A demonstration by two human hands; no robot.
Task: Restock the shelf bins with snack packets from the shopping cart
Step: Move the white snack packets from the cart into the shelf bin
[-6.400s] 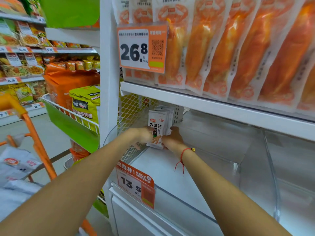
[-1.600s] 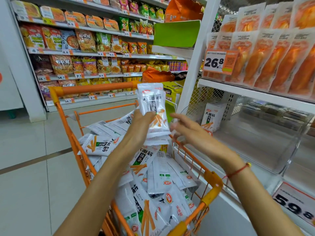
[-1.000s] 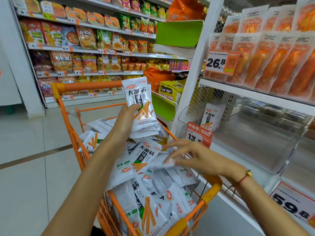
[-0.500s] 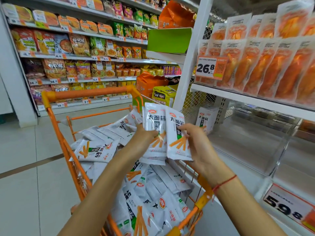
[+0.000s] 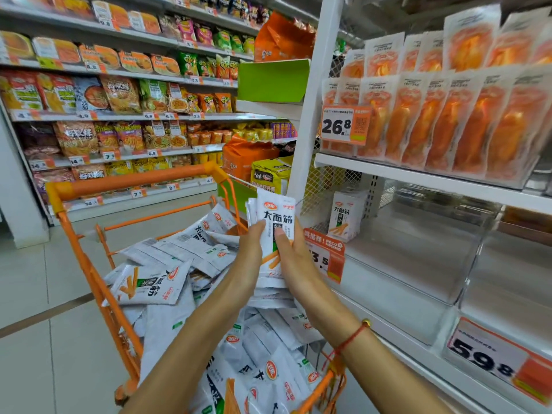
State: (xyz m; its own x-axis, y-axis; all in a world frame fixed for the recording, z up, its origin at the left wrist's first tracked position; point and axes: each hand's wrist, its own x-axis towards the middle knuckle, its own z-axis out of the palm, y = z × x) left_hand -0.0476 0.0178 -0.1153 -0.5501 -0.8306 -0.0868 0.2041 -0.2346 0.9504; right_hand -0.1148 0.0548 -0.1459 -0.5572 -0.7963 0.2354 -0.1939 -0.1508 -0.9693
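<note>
White metal shelf unit (image 5: pixel 424 177) fills 1 to 4 o'clock; its clear plastic bin (image 5: pixel 466 261) holds a few upright white snack packets (image 5: pixel 346 215) at the far-left end. Orange wire shopping cart (image 5: pixel 89 264), 6 to 9 o'clock, heaped with loose white packets (image 5: pixel 167 252). At centre, above the cart, a small stack of white snack packets with orange sticks printed (image 5: pixel 276 234) stands upright, clamped between left hand (image 5: pixel 252 258) and right hand (image 5: pixel 294 264), thumbs pressed on its front. Red string bracelet (image 5: pixel 351 339) on right wrist.
</note>
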